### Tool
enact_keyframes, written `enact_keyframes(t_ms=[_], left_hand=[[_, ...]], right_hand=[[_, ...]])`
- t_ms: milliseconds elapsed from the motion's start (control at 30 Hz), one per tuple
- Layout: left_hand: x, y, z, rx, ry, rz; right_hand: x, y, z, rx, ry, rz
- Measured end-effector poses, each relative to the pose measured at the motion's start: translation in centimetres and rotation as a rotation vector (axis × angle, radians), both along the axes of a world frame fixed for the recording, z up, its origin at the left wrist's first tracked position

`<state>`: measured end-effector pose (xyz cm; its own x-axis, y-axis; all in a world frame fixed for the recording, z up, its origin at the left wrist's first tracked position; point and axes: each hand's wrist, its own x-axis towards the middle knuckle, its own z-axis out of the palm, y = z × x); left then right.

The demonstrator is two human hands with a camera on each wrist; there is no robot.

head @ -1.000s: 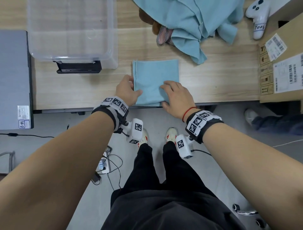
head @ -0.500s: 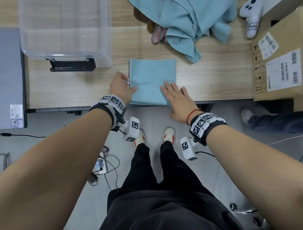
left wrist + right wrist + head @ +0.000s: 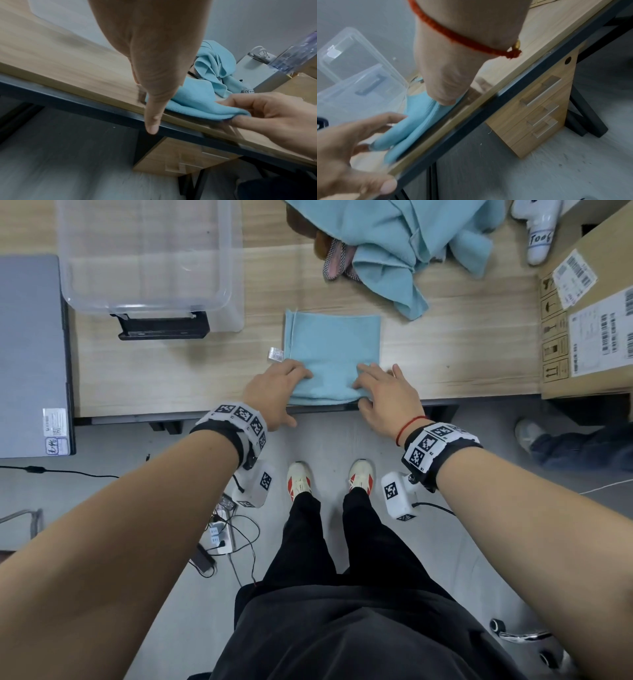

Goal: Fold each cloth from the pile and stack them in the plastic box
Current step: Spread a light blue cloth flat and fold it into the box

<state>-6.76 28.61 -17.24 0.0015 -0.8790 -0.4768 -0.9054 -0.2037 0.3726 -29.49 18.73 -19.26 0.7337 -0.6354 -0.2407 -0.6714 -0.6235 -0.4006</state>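
A blue cloth [image 3: 332, 357], folded into a rectangle, lies at the front edge of the wooden table [image 3: 462, 361]. Its white tag [image 3: 275, 354] sticks out on the left. My right hand [image 3: 383, 395] pinches the near right corner, fingers on top and thumb underneath, as the left wrist view shows [image 3: 265, 115]. My left hand [image 3: 277, 392] has its fingers on the near left corner, while its thumb [image 3: 152, 115] hangs past the table edge. The pile of cloths [image 3: 394, 241] sits at the back. The clear plastic box [image 3: 147, 304] stands at the back left, nothing visible inside.
A closed grey laptop [image 3: 30, 354] lies at the far left. A cardboard box [image 3: 589, 330] with labels fills the right side, and a white controller [image 3: 537, 234] lies behind it. My legs and shoes [image 3: 329, 481] are below the table edge, with cables on the floor.
My right hand drew back from lying flat on the cloth to its near right corner and took hold of it. My left hand slid down from the left edge to the near left corner.
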Motion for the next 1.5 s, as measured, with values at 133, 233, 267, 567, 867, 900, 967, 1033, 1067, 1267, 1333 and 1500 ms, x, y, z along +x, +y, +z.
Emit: enact_keyframes(t_ms=[133, 233, 267, 567, 867, 900, 967, 1033, 1067, 1267, 1333, 1500], left_hand=[[-0.4, -0.7, 0.1, -0.004, -0.064, 0.016], [-0.7, -1.1, -0.1, -0.005, -0.081, 0.034], [-0.7, -1.2, -0.3, -0.016, -0.075, 0.055], [0.9, -1.3, -0.5, -0.087, 0.206, 0.527], [1.8, -3.3, -2.0, -0.017, 0.446, 0.681], [2.1, -3.4, -2.5, -0.009, 0.443, 0.679], [2.4, -3.7, -2.9, -0.003, 0.360, 0.649], [2.5, -4.0, -3.2, 0.007, 0.245, 0.626], [2.5, -4.1, -3.3, 0.010, 0.198, 0.623], [2.1, -4.9, -3.3, 0.016, 0.055, 0.673], [2.0, -5.2, -3.2, 0.017, 0.053, 0.689], [2.1, -6.1, -3.0, 0.061, 0.065, 0.708]], right_hand=[[0.2, -1.0, 1.3, 0.079, 0.038, -0.115], [0.2, -1.7, 1.7, 0.094, 0.050, -0.157], [0.2, -1.9, 1.8, 0.106, 0.054, -0.161], [1.4, -3.9, 1.8, 0.248, -0.029, -0.291], [3.5, -6.1, 1.3, 0.330, -0.039, -0.465], [3.5, -6.2, 1.3, 0.340, -0.035, -0.483], [3.6, -6.3, 1.2, 0.359, -0.022, -0.515], [3.6, -6.4, 1.0, 0.366, -0.008, -0.538], [3.7, -6.5, 0.9, 0.364, -0.003, -0.546], [4.0, -7.1, -0.2, 0.283, 0.061, -0.538], [3.9, -7.2, -0.6, 0.257, 0.095, -0.568], [4.0, -6.5, 0.4, -0.084, -0.055, -0.478]])
